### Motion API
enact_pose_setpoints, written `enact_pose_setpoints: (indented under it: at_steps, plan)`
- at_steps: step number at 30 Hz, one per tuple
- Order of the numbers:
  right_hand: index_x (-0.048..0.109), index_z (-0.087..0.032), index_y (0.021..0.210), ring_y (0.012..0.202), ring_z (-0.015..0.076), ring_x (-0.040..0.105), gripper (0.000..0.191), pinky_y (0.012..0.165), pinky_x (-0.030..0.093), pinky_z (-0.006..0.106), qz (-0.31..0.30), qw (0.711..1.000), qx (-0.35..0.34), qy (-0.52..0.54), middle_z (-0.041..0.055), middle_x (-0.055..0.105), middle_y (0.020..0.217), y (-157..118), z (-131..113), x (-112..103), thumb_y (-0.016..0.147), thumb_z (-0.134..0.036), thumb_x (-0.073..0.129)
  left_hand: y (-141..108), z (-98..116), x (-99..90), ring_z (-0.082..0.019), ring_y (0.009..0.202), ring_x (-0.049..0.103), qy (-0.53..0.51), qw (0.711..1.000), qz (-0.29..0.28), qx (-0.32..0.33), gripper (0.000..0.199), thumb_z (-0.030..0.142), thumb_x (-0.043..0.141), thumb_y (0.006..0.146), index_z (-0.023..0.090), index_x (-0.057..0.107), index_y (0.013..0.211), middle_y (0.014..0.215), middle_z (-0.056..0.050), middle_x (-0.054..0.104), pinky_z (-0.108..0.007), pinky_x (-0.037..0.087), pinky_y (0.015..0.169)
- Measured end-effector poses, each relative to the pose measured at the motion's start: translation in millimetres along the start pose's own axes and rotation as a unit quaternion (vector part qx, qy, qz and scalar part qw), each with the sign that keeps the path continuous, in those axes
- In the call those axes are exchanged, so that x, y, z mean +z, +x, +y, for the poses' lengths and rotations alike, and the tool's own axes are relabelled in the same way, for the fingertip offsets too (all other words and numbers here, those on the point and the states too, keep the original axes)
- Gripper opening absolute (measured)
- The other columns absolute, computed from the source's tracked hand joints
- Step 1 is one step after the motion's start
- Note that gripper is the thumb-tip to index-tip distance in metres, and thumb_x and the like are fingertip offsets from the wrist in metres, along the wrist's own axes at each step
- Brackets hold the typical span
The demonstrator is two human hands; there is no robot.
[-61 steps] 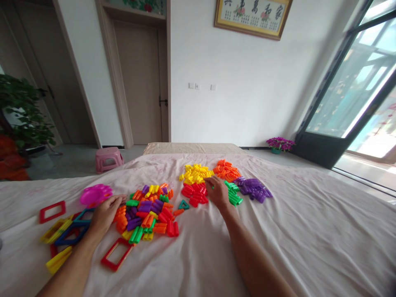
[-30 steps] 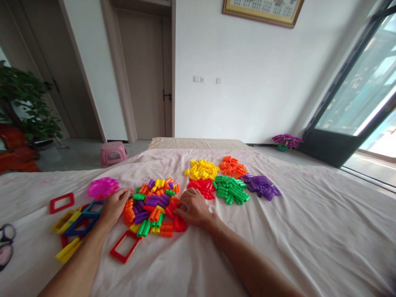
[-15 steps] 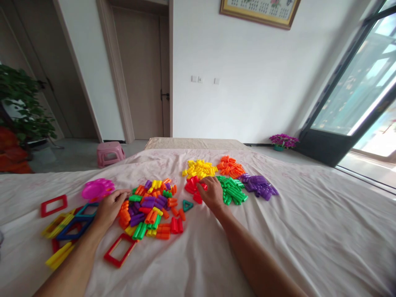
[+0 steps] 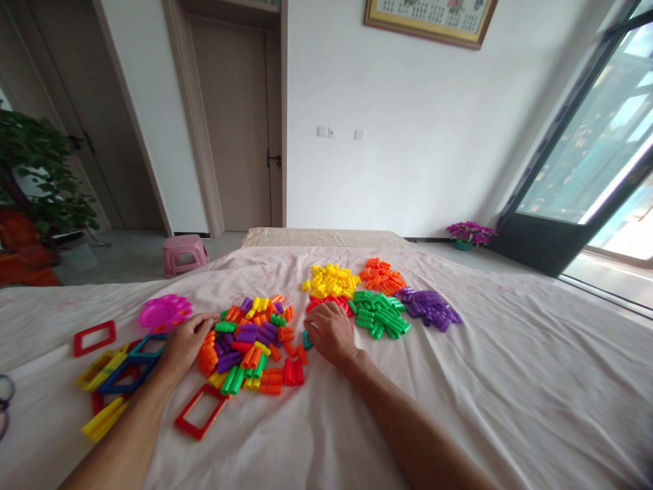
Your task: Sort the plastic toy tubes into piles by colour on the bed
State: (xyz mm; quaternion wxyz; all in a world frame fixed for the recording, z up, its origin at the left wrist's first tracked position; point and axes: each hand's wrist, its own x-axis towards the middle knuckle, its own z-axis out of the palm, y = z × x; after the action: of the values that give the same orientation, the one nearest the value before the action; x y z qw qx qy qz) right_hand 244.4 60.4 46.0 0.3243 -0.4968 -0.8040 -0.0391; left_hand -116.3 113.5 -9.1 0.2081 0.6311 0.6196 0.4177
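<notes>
A white wall carries a gold-framed picture with written characters, cut off by the upper edge, and small white wall plates below it. To its left are a taupe door with a dark handle and, farther over, a darker door behind a leafy plant. A pink stool stands on the grey floor. Bright daylight fills the dark-framed glass door on the right, near purple flowers in a green pot

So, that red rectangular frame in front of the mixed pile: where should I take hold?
Probably the near short bar, coming from the person's side. The red rectangular frame looks flat with an open middle, so a pinch across that bar should fit, and its far end is crowded by the mixed pile.
</notes>
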Motion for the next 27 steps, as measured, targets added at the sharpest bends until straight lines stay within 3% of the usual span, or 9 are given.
enact_pose_setpoints:
  at_steps: [6,13,17,22,27]
  plan:
    - [0.070,-0.026,0.109,0.101,0.0205,0.052,0.021,0.088,0.037,0.034,-0.049,0.998,-0.024,0.026,0.0023,0.070,0.106,1,-26,9,0.097,-0.037,0.056,0,1,0.2,-0.022,0.101,0.068,0.004,1.000,-0.005,0.000,0.039,0.047,0.051,0.084,0.020,0.071,0.105,0.108,-0.005,0.075,-0.028,0.051,0.085]
    - [0.072,-0.026,0.099,0.102,0.0201,0.053,0.018,0.088,0.036,0.033,-0.078,0.996,0.002,0.049,0.0009,0.071,0.099,4,-19,15,0.093,-0.040,0.063,2,-2,1.3,-0.023,0.102,0.068,0.007,1.000,-0.011,0.001,0.039,0.047,0.051,0.084,0.020,0.071,0.105,0.108,-0.006,0.075,-0.030,0.051,0.088]
    - [0.071,-0.025,0.095,0.101,0.0198,0.054,0.016,0.088,0.037,0.032,-0.076,0.994,0.006,0.075,0.0008,0.071,0.096,4,-18,20,0.085,-0.038,0.073,3,-3,1.6,-0.023,0.101,0.068,0.008,1.000,-0.005,0.012,0.038,0.046,0.051,0.083,0.021,0.071,0.104,0.107,-0.005,0.075,-0.030,0.052,0.088]
    - [0.070,-0.023,0.091,0.099,0.0188,0.057,0.016,0.089,0.038,0.031,-0.069,0.994,-0.016,0.087,0.0018,0.071,0.091,4,-17,24,0.089,-0.039,0.069,4,-6,0.8,-0.024,0.101,0.069,0.019,1.000,-0.008,0.010,0.040,0.047,0.050,0.084,0.021,0.071,0.105,0.109,-0.005,0.075,-0.030,0.053,0.087]
    - [0.070,-0.022,0.091,0.093,0.0165,0.061,0.013,0.086,0.041,0.028,-0.022,0.997,0.012,0.080,0.0016,0.072,0.092,12,2,12,0.092,-0.033,0.065,3,-8,-0.6,-0.024,0.101,0.069,0.016,1.000,-0.015,0.011,0.039,0.046,0.051,0.083,0.022,0.071,0.106,0.108,-0.006,0.076,-0.031,0.054,0.088]
